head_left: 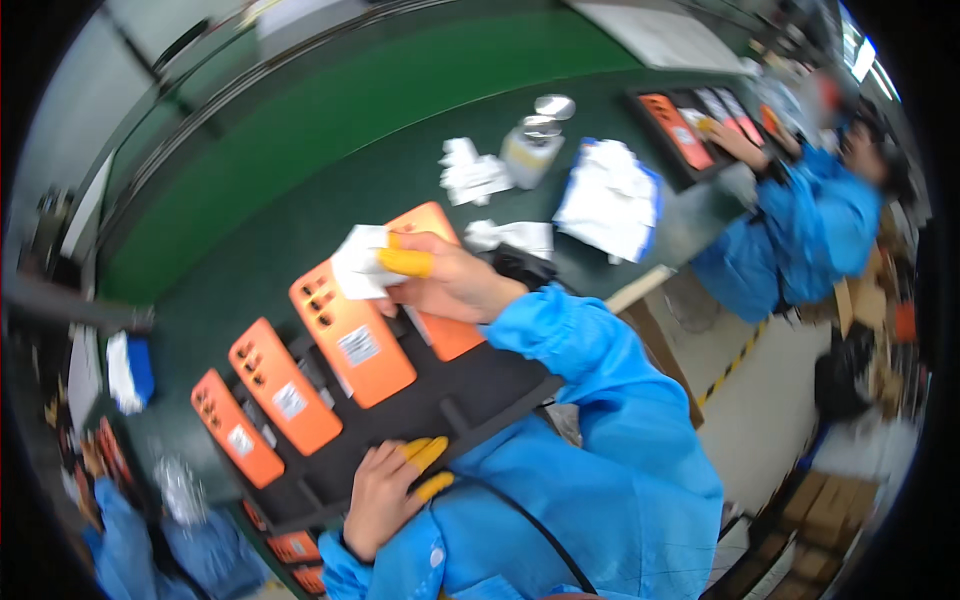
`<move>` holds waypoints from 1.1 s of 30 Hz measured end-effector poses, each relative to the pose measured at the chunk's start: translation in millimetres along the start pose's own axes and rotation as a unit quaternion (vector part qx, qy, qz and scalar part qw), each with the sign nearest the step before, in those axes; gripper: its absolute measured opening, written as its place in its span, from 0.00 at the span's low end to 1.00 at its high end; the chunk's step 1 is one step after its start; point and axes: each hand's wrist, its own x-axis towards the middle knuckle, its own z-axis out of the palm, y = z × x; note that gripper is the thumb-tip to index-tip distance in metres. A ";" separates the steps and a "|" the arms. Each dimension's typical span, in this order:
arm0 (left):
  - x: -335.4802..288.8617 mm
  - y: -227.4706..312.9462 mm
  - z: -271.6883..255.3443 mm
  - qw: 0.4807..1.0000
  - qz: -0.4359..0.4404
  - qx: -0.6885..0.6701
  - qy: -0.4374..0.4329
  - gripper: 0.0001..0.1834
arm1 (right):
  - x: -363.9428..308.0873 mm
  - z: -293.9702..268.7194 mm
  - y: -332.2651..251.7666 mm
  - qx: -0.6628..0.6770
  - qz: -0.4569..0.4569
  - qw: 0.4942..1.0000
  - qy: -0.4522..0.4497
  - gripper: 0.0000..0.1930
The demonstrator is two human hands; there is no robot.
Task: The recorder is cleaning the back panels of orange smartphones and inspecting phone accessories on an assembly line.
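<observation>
My right hand (452, 283), in yellow finger cots, pinches a folded white wipe (362, 262) over the upper part of an orange phone back (372, 345) with dark camera rings and a white label. Partly behind this hand lies another orange phone back (450, 335). Two more, an orange phone back (287, 390) and a smaller-looking one (238, 430), lie to the left in the same black tray (400, 415). My left hand (388, 492), also in yellow finger cots, rests at the tray's near edge with its fingers apart.
Beyond the tray stand a metal-topped bottle (532, 150), crumpled white wipes (472, 172) and a blue-and-white wipe pack (610, 200). At right a co-worker in blue (810, 220) handles another tray (680, 178). A second person's blue sleeve (125, 525) shows lower left.
</observation>
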 end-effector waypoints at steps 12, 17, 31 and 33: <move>-16.9 -4.0 47.0 0.986 0.004 0.126 0.108 0.21 | 20.0 -47.0 -43.0 0.048 -0.217 0.966 0.131 0.10; -20.0 -5.4 48.8 0.986 0.015 0.116 0.121 0.19 | 21.8 -59.1 -46.5 0.031 -0.232 0.960 0.154 0.10; -58.8 -38.9 -12.6 0.974 0.020 0.010 0.224 0.11 | 26.4 -66.3 -37.5 0.007 -0.230 0.958 0.174 0.09; -65.6 -45.6 -3.8 0.972 -0.012 -0.004 0.235 0.10 | 25.3 -73.1 -33.4 0.010 -0.226 0.961 0.159 0.09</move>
